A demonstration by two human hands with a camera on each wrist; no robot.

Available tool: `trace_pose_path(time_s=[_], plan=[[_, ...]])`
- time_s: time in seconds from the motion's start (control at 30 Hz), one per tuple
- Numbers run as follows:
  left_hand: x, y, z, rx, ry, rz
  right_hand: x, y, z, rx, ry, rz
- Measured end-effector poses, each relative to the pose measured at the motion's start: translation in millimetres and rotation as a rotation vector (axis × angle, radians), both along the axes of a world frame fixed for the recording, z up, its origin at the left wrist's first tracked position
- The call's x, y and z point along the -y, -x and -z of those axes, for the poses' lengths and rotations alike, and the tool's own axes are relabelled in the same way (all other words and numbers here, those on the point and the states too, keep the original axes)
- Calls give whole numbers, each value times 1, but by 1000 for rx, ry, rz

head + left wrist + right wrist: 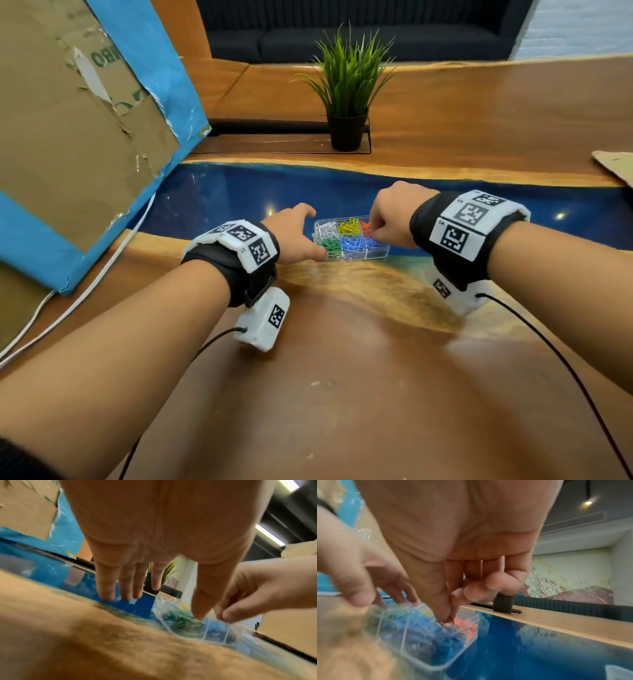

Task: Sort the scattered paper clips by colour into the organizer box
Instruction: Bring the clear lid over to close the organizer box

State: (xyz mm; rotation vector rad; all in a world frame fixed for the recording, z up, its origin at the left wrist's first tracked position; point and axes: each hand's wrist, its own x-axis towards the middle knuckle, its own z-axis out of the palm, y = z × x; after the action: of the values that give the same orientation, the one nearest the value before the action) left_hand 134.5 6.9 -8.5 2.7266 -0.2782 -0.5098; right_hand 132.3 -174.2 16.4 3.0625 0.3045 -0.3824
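- Centrally, the organizer box (352, 255), clear plastic with six compartments, sits on the surface (342, 377) where wood meets a blue resin band.
- Its far row holds white paper clips (325, 229), yellow paper clips (349, 226) and orange-red paper clips (365, 226); the near row holds green paper clips (327, 244), blue paper clips (352, 241) and more blue ones at the box's 3 o'clock end.
- The left hand (294, 236) is at the box's 9 o'clock side, fingers straight and spread, thumb tip over the green compartment, holding nothing.
- The right hand (390, 219) hangs over the box's 3 o'clock end, thumb and forefinger pinched together just above the blue clips; whether a clip is between them cannot be told, since the wrist views are blurred.
- A potted plant (347, 85) stands at 12 o'clock, well apart from the box.
- A cardboard panel (78, 137) edged in blue leans at 10 o'clock, with white cables (85, 291) running beside it.
- Another cardboard piece (616, 164) lies at 2 o'clock.
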Motion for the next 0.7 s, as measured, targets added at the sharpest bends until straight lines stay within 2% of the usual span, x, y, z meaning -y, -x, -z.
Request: trace_pose_path(time_s=[0.17, 0.4, 0.6, 0.7], plan=[[0, -4, 4, 25, -69, 74, -1, -10, -8, 106, -49, 47], [1, -9, 6, 37, -93, 109, 21, -19, -3, 82, 11, 137], [1, -17, 9, 41, -105, 102, 86, -5, 1, -109, 57, 340], [2, -19, 10, 48, -131, 103, 106, 6, 9, -183, 39, 373]])
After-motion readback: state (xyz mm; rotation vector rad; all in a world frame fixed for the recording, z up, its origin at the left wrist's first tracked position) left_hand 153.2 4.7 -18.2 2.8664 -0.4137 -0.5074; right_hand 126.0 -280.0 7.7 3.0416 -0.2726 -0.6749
